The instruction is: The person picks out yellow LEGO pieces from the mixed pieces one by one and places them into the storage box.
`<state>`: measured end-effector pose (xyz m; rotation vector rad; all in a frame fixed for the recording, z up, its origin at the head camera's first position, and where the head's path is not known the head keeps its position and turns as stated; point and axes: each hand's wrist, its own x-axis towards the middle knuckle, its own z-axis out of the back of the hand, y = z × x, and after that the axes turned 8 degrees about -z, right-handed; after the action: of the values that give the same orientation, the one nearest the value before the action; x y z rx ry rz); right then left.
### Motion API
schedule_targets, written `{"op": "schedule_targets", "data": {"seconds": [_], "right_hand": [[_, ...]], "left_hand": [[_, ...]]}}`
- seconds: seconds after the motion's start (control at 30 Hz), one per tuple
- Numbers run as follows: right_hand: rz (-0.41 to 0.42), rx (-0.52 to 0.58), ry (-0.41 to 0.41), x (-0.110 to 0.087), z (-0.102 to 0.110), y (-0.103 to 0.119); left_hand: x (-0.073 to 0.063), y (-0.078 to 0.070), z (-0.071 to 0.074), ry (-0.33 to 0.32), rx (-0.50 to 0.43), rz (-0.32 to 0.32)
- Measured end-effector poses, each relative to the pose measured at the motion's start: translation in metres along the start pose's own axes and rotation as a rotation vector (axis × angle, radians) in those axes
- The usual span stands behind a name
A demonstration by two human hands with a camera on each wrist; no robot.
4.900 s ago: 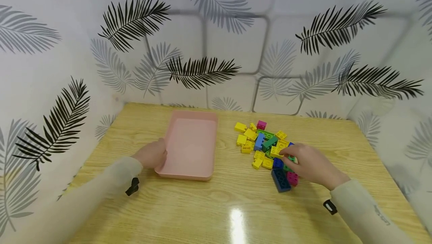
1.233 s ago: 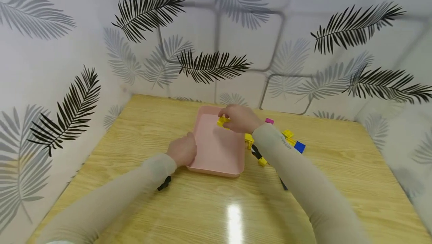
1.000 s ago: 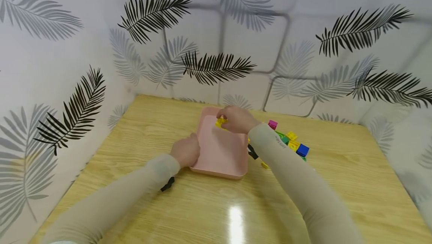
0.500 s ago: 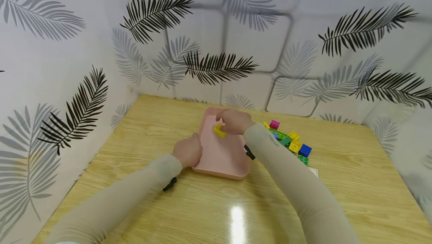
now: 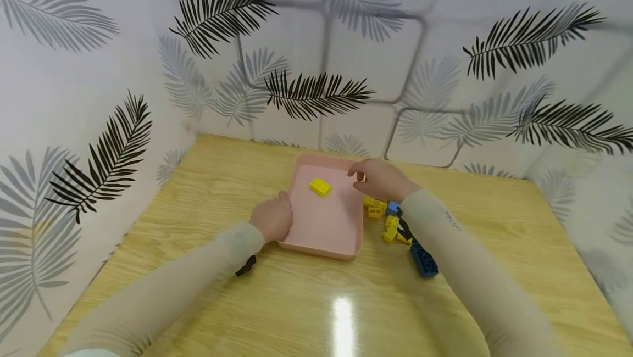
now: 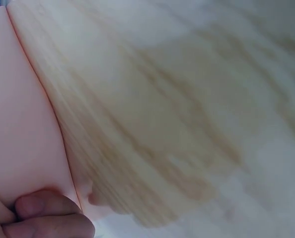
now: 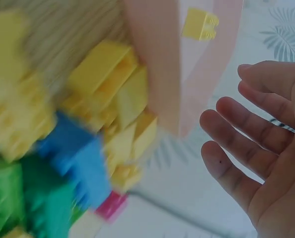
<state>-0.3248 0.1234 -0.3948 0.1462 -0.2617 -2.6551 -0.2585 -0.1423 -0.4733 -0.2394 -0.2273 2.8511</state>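
A pink tray (image 5: 323, 230) stands on the wooden table, with one yellow building brick (image 5: 321, 187) lying inside toward its far left. At the tray's left side, my left hand (image 5: 273, 218) grips the wall; its curled fingers (image 6: 50, 215) show at the rim in the left wrist view. My right hand (image 5: 383, 180) hovers over the tray's right edge with nothing in it, its fingers (image 7: 244, 116) spread and loosely bent. Just right of the tray lie loose yellow bricks (image 5: 390, 228) and a blue brick (image 5: 393, 208), partly covered by the right sleeve.
A dark blue brick (image 5: 424, 260) lies nearest the front of the pile. Green bricks (image 7: 45, 198) and a magenta brick (image 7: 111, 205) show in the right wrist view. A leaf-patterned wall covering (image 5: 356, 132) borders the table's back.
My right hand carried a yellow brick from the pile into the tray, let it go and moved back rightward. The tray shifted right earlier, with my left hand on it.
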Motion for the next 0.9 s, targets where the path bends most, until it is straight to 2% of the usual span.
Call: {"op": "schedule_targets", "data": {"seconds": [0.2, 0.4, 0.67, 0.9], "right_hand": [[-0.017, -0.044, 0.01, -0.032, 0.0, -0.022], [-0.036, -0.058, 0.056, -0.057, -0.005, -0.025], [-0.084, -0.083, 0.157, -0.057, -0.018, -0.019], [-0.069, -0.146, 0.15, -0.049, -0.029, -0.017]], "left_hand": [[-0.001, 0.001, 0.002, 0.015, -0.038, 0.015], [-0.003, 0.001, 0.006, 0.019, -0.021, 0.002], [-0.001, -0.002, 0.005, 0.027, -0.016, 0.002], [-0.001, 0.001, 0.003, 0.021, -0.013, -0.002]]}}
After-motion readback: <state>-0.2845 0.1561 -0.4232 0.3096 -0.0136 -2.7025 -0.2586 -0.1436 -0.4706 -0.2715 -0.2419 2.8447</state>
